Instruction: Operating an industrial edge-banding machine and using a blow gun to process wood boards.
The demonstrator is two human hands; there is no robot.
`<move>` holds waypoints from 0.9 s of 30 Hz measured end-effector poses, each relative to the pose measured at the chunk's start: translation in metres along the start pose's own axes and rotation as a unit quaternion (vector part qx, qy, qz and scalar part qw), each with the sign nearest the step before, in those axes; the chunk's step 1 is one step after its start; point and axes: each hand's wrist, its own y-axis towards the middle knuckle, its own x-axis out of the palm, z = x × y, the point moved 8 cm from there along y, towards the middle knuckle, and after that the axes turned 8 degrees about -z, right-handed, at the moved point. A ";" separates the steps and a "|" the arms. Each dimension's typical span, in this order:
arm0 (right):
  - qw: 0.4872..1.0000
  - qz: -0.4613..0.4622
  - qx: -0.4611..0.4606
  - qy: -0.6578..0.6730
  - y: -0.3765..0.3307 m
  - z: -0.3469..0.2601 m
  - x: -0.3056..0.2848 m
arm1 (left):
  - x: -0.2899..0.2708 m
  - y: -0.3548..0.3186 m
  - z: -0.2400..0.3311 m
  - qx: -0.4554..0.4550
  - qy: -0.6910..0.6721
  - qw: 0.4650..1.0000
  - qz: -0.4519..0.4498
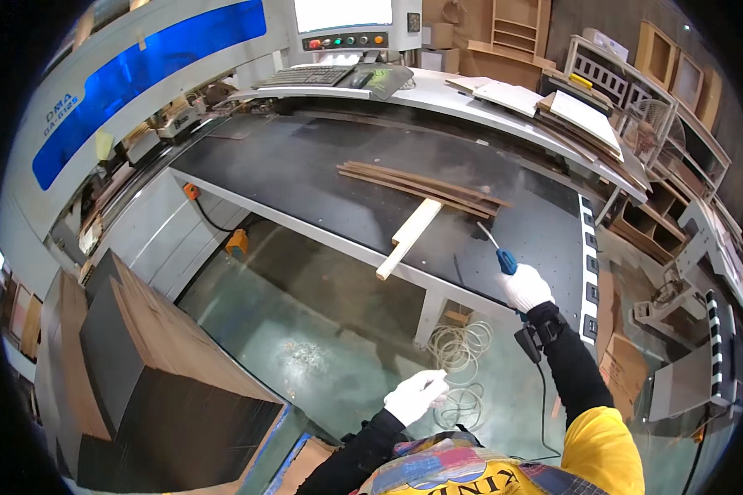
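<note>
My right hand (527,289), in a white glove, is wrapped round a blue air blow gun (506,261). The gun's thin metal nozzle slants up and left over the dark table (281,177), close to the ends of several long brown strips (421,186) lying side by side. Against these strips rests a pale wooden piece (413,233), its near end sticking out past the table's front edge. Low in front of my body, my left hand (415,398), also white-gloved, has its fingers curled together; whatever they may hold is too small to make out.
Behind the table, a white ledge carries a keyboard (305,77) and stacked panels (586,120). A big machine with a blue window (149,82) stands left. Large dark panels (173,412) lean at lower left. Coiled clear hose (462,346) lies on the floor.
</note>
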 end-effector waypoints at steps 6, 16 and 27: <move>0.998 -0.012 -0.053 -0.016 -0.026 0.012 0.021 | 0.037 -0.021 -0.033 -0.003 0.016 1.000 0.009; 0.998 -0.038 -0.044 0.025 -0.034 0.049 0.020 | 0.061 -0.035 -0.040 -0.023 0.014 0.999 0.045; 0.998 0.004 -0.013 0.066 -0.011 0.082 -0.012 | 0.062 -0.025 -0.030 -0.011 -0.022 1.000 0.010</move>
